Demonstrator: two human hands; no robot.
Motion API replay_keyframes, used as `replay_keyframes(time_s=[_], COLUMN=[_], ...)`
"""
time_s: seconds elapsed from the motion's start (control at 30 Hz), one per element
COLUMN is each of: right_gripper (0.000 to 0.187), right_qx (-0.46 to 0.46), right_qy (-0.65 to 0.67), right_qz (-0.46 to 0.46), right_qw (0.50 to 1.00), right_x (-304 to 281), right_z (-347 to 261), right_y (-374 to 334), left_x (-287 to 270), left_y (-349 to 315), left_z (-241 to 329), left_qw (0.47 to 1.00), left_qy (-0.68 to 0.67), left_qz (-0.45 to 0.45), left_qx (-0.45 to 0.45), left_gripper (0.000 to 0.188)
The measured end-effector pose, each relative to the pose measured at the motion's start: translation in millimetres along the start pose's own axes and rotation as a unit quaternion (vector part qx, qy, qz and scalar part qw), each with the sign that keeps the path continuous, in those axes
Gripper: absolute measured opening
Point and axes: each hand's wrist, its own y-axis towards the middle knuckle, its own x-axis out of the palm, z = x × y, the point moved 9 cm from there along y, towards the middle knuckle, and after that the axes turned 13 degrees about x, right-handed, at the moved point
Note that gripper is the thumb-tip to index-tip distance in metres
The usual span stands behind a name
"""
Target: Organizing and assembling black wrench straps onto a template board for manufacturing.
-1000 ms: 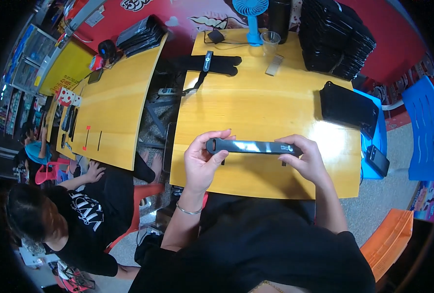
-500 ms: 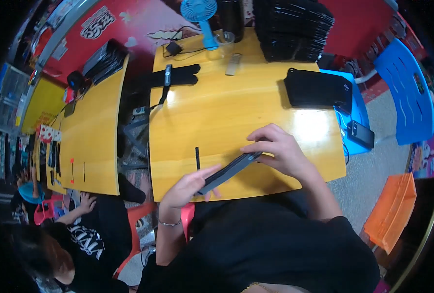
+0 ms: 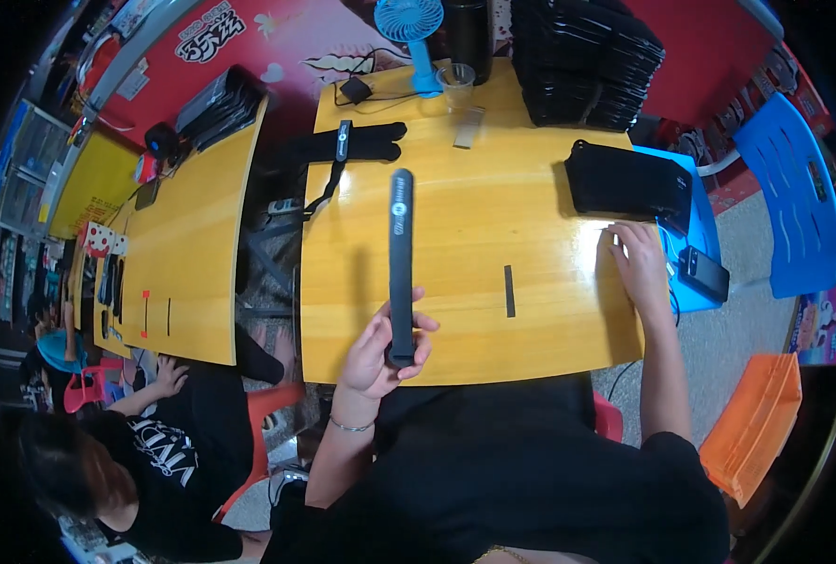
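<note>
My left hand (image 3: 380, 352) grips the lower end of a long black strap (image 3: 400, 254), thumb on one side and fingers on the other. The strap points away from me above the table (image 3: 455, 207); its far end is rounded and pale lettering runs along its upper part. At the table's right edge lies my right hand (image 3: 639, 254), fingers apart and slightly bent, with nothing visible in it. Just beyond it is a black zip pouch (image 3: 629, 183), and to its right a black power bank (image 3: 703, 274). A short thin black strip (image 3: 509, 291) lies flat between my hands.
Another black strap piece (image 3: 352, 144) lies at the far left, partly over the edge. Along the back stand a blue fan (image 3: 421, 66), a clear cup (image 3: 456, 86) and stacked black packages (image 3: 585, 70). A blue chair (image 3: 789, 188) and orange crate (image 3: 751, 428) are right; a seated person (image 3: 169, 451) is left.
My right hand has let go of the strap and moved right to the table edge. My left hand has turned the strap lengthwise, its lettered face visible. The view has shifted slightly.
</note>
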Motion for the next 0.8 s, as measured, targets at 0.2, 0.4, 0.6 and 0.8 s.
replay_keyframes(time_s=[0.2,0.4,0.6,0.8], right_gripper=[0.014,0.014,0.012,0.006], right_qx=[0.029,0.053,0.025,-0.016], right_qy=[0.025,-0.022,0.087,0.326], right_qz=[-0.011,-0.054,-0.066,-0.102], right_qw=[0.999,0.997,0.994,0.940], right_x=[-1.8,15.2,21.4,13.7], right_z=[11.9,3.6,-46.1,-148.1], right_y=[1.0,-4.2,-26.6,-46.6], left_x=[-13.5,-16.7,-12.3,-12.5], left_y=[6.3,14.1,15.5,16.8], left_z=[-2.2,0.2,2.6,3.0], left_qw=[0.996,0.987,0.981,0.970], left_qy=[-0.025,-0.061,0.031,0.042], left_qz=[0.057,0.092,0.126,0.157], left_qx=[0.063,0.114,0.143,0.180], left_gripper=[0.050,0.035,0.030,0.029])
